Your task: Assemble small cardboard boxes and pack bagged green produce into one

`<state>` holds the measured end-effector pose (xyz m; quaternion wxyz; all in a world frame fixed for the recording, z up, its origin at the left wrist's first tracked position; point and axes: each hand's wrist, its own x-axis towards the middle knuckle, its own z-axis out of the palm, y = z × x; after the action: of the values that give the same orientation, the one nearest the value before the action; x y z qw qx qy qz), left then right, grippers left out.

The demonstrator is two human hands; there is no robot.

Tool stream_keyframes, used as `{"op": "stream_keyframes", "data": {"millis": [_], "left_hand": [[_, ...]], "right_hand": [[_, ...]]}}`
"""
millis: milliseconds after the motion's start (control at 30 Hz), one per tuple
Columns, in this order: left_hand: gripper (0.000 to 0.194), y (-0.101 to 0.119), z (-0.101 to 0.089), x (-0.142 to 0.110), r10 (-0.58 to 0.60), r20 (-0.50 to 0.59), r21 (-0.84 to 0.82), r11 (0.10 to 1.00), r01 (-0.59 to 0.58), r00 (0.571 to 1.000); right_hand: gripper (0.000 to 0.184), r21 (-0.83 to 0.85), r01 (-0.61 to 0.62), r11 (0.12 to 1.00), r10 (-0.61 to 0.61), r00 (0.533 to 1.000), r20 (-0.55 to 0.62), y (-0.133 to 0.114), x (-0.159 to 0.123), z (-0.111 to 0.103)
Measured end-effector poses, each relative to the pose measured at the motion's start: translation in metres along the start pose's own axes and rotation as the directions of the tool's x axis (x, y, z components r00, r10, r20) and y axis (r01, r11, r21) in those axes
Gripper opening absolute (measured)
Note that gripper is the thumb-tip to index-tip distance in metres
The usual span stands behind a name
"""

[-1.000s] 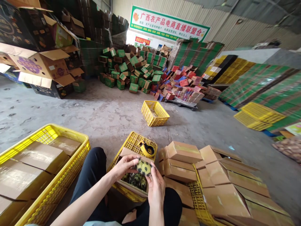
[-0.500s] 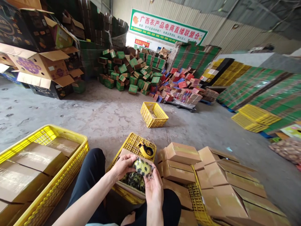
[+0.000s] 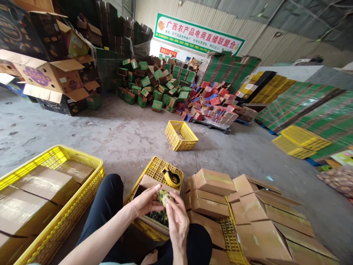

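Note:
Between my two hands is a yellow-green, black-spotted packet (image 3: 164, 197) in clear film; I cannot make out what is inside. My left hand (image 3: 146, 201) is closed on its left end, thumb on top. My right hand (image 3: 178, 215) pinches its right side, fingers partly covering it. Right below them sits an open carton (image 3: 151, 181) holding more black-and-green spotted packets (image 3: 161, 217), half hidden by my hands. The carton rests on a yellow plastic crate (image 3: 157, 164). A yellow tape dispenser (image 3: 171, 177) lies on the crate, beyond the carton.
At left, a yellow crate (image 3: 102, 167) holds taped cartons (image 3: 46, 184). Stacked cartons (image 3: 213, 182) and more brown boxes (image 3: 264, 217) stand at right. Another yellow crate (image 3: 182, 138) is on the floor ahead, before heaps of green boxes (image 3: 157, 105) and red boxes (image 3: 217, 101).
The packet has turned in my hands, from its broad side facing me to a narrower, tilted view. My right fingers have moved over its front and now cover more of it.

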<state>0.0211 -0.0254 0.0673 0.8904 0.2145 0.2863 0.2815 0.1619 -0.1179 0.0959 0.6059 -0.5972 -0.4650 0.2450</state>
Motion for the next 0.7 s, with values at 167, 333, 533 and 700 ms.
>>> {"op": "stream_keyframes", "data": {"millis": [167, 333, 533, 700], "left_hand": [[0.083, 0.005, -0.001, 0.007, 0.139, -0.115, -0.073, 0.986, -0.148, 0.984], [0.097, 0.010, 0.002, 0.003, 0.271, -0.094, -0.115, 0.953, -0.281, 0.958], [0.108, 0.007, 0.013, -0.006, 0.374, -0.027, -0.160, 0.914, -0.373, 0.927], [0.097, 0.007, 0.013, -0.009, 0.394, 0.105, -0.085, 0.918, -0.387, 0.913]], "right_hand": [[0.012, -0.003, 0.047, 0.999, -0.047, 0.991, 0.128, -0.013, -0.004, -0.001], [0.054, 0.187, -0.187, 0.964, 0.191, 0.982, -0.004, 0.008, -0.006, -0.002], [0.080, 0.500, -0.525, 0.689, 0.540, 0.832, 0.130, 0.011, -0.009, 0.010], [0.055, 0.516, -0.492, 0.701, 0.504, 0.854, 0.129, 0.007, -0.005, 0.017]]}}
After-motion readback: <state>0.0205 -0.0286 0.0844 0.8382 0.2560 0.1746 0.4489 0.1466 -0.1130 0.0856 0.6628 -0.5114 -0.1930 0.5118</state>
